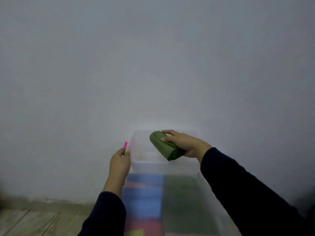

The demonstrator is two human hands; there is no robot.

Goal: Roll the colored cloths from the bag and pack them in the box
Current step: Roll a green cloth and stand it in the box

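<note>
Right now the right hand [183, 142] holds a rolled green cloth [164, 145], fingers curled over it, above the far end of the clear box [148, 165]. Left hand [120, 163] grips the box's left rim, beside a pink clip [125, 144]. Blurred blue, red and green cloths [143, 198] lie inside the box. No readable writing. Wooden floor [29, 220] at lower left, grey wall [153, 65] behind.

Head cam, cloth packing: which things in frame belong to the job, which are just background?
Job:
- green rolled cloth, gripped by right hand above the box
- clear plastic box; left hand holds its left rim by the pink latch
- blue, red and green cloths already inside

Background:
- grey wall
- wooden floor
</note>
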